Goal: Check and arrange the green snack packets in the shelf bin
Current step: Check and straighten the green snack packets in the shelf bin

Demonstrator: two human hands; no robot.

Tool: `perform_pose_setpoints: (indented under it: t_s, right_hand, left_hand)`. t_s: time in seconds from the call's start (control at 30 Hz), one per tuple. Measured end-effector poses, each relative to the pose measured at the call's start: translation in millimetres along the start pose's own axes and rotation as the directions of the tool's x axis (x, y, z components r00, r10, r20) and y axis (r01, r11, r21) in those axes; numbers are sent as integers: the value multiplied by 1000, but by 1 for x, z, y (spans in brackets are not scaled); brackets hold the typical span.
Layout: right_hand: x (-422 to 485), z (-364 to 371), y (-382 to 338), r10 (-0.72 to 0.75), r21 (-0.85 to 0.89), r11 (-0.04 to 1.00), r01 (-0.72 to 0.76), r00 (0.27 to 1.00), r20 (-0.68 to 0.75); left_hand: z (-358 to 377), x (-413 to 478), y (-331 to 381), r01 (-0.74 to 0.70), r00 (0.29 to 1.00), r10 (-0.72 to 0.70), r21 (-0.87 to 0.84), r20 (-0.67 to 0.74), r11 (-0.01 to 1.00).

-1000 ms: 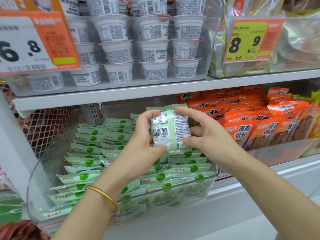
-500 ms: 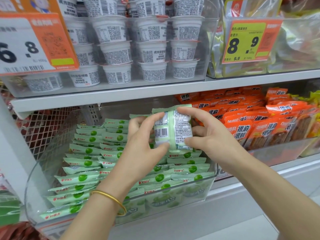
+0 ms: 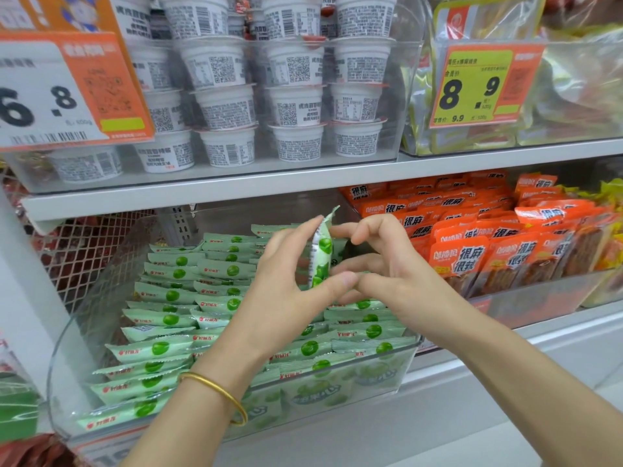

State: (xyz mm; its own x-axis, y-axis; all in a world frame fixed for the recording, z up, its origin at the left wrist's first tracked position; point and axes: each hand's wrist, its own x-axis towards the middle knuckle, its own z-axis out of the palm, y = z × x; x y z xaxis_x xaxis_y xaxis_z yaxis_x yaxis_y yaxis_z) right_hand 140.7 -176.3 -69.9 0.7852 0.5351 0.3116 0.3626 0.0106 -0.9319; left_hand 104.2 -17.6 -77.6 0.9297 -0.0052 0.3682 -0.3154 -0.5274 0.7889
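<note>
Packet pinched edge-on between left hand and right hand, frame centre, above bin. Rows below look tidy; this one not yet placed.

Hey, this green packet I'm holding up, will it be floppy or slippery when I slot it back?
Likely light: the left hand holds the packet edge-on between thumb and fingertips. It bows slightly, so probably soft rather than stiff. The film looks glossy, so it may slide over the packets in the bin.
</note>
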Motion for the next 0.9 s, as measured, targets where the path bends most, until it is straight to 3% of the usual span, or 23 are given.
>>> perform_pose_setpoints:
  t_s: [0.13,0.3,0.4,0.63,0.9]
  right_hand:
    - [1,-2,-1,-16,-46,999,15,1000,-15]
    - [7,-8,0,-116,-243,968,59,966,-230]
    - [8,-9,2,-149,-406,912,54,967,-206]
    - [10,-5,4,-179,-556,830,38,963,-202]
    - [12,-5,-4,-180,-597,801,35,966,-185]
  left_hand:
    - [-3,3,-8,-23,998,24,5,-52,1000]
    - [-5,5,-8,3,995,-10,-75,-101,997]
    - [-5,6,-9,13,996,-24,-116,-87,993]
    - [-3,6,-9,26,999,-31,-172,-26,985]
    - [-1,6,-5,-36,997,23,-164,-79,986]
